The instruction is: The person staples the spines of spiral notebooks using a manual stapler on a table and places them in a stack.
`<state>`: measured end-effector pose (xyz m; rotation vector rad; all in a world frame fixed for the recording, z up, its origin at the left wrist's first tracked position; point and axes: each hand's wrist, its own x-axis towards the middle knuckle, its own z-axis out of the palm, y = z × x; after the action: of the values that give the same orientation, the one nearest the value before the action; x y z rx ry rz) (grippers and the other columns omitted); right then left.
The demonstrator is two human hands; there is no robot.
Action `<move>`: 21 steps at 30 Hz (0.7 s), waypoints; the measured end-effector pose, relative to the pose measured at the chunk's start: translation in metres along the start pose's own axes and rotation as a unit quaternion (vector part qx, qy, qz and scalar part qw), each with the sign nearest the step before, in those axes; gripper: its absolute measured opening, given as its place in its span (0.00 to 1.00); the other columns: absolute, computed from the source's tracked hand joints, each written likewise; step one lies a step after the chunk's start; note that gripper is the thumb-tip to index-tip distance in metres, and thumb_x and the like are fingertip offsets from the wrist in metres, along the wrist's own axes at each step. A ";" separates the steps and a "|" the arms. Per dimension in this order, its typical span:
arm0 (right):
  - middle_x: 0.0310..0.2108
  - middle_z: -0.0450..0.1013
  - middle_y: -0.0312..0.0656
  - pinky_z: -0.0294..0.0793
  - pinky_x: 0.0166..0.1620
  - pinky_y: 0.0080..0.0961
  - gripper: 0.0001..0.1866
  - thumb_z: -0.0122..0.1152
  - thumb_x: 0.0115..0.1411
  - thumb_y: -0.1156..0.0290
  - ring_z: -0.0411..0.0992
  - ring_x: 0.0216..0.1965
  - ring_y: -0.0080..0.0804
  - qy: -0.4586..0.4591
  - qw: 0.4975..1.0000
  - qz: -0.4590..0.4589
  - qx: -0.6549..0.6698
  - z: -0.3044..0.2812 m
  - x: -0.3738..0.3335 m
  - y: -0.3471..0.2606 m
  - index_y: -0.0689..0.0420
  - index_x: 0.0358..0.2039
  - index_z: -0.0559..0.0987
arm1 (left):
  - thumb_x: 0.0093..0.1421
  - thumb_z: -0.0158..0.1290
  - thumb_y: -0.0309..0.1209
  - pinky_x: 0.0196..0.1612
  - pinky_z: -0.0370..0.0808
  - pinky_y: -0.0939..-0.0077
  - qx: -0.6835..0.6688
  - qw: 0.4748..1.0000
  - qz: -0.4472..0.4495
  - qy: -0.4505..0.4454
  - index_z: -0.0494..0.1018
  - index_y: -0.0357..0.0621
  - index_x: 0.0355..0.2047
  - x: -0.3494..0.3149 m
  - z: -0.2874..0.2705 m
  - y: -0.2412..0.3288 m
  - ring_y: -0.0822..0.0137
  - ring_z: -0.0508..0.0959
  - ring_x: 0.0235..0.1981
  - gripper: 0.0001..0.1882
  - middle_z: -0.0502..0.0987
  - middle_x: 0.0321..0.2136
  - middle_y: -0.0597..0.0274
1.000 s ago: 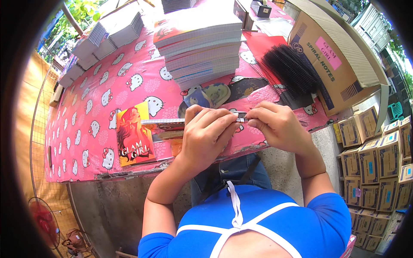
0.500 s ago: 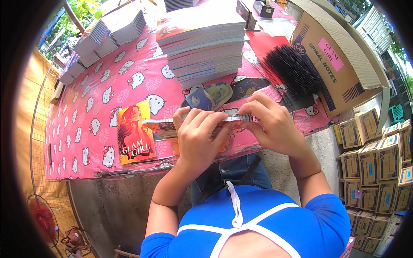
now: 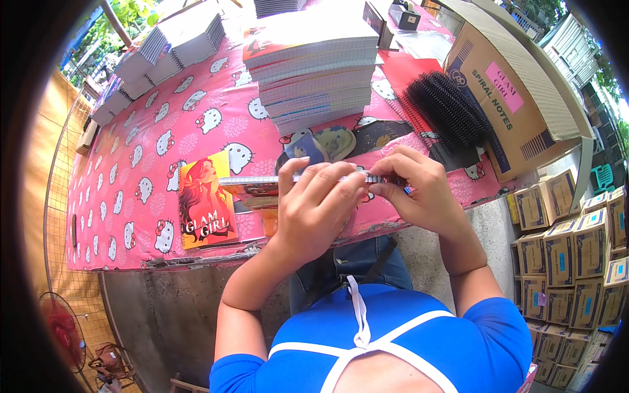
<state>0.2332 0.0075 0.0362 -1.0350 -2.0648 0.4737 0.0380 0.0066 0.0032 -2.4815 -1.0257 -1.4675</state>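
My left grip (image 3: 318, 203) pinches notebook (image 3: 255, 181) edge-up, apparently to steady it; at three o'clock, right grip (image 3: 409, 188) pinches its black coil (image 3: 391, 179).

The notebook (image 3: 252, 180) was a thin block of pages with a pale upper edge marked by dark ticks and a multicoloured face below. It stood on edge, stretched sideways over the near part of the tabletop (image 3: 147, 219). At its right end showed a dark coil (image 3: 392, 179), largely hidden by fingers, so how far it was threaded was unclear.
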 end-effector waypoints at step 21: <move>0.28 0.71 0.44 0.72 0.32 0.32 0.10 0.67 0.52 0.74 0.73 0.30 0.41 0.006 0.993 -0.102 -0.063 0.012 0.001 0.006 0.62 0.34 0.77 | 0.46 0.66 0.34 0.47 0.59 0.66 0.037 0.992 -0.115 -0.046 0.80 0.50 0.28 -0.007 -0.014 -0.004 0.69 0.76 0.29 0.09 0.79 0.25 0.69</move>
<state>0.2264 0.0118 0.0251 -0.8836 -2.1838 0.2356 0.0234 0.0007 0.0037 -2.4685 -1.3971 -1.3505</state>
